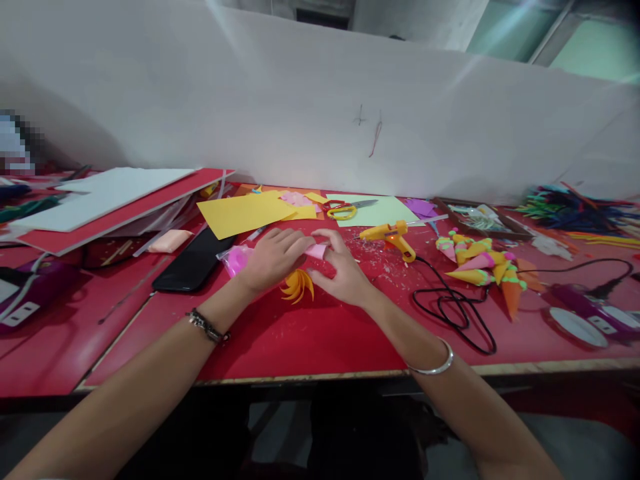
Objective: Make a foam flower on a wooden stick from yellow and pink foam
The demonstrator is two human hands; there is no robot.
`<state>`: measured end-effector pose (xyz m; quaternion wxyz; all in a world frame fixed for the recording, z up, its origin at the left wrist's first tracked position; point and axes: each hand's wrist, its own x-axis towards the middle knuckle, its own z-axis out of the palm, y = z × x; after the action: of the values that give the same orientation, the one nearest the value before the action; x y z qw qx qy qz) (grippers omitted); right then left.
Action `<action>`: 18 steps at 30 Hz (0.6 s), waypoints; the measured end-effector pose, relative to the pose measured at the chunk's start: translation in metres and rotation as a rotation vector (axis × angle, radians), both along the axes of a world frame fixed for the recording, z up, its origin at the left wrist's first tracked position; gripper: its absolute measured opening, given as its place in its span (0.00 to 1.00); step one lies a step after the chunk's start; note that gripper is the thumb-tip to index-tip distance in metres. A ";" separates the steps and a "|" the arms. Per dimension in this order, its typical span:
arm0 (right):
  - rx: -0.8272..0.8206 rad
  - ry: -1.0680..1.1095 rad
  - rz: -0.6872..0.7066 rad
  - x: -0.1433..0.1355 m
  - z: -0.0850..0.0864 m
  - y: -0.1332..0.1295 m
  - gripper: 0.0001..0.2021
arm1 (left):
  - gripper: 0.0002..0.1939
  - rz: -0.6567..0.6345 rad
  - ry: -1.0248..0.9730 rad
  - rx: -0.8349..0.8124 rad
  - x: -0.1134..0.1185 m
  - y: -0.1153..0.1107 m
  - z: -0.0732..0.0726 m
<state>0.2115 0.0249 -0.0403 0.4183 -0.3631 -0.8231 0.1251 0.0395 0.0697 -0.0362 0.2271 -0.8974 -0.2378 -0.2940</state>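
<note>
left hand (280,259) has fingers together over the pink piece (317,251), can't tell if pinching; right hand (345,273) curls at its end, thumb apart, probably steadying it; glue gun (386,234) sits handy

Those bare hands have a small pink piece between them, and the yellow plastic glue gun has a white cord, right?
Not quite: in the head view, the thin cord of the yellow plastic glue gun is black, not white. The small pink piece is indeed between the left hand and the right hand.
</note>
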 end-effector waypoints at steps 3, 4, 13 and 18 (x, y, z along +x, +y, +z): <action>-0.091 0.074 0.074 -0.004 0.000 -0.003 0.26 | 0.11 0.013 0.117 0.043 -0.001 -0.005 0.006; -0.110 0.094 0.086 -0.005 0.000 -0.004 0.28 | 0.11 0.034 0.144 0.044 0.000 -0.007 0.007; 0.096 -0.091 -0.012 -0.002 0.006 -0.002 0.17 | 0.11 0.044 0.052 -0.086 0.010 -0.018 0.009; 0.233 -0.319 -0.035 0.000 0.011 -0.006 0.15 | 0.10 0.032 0.057 -0.165 0.009 -0.018 0.005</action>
<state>0.2113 0.0193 -0.0295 0.3239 -0.3416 -0.8814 -0.0376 0.0486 0.0520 -0.0314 0.1640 -0.9173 -0.2687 -0.2440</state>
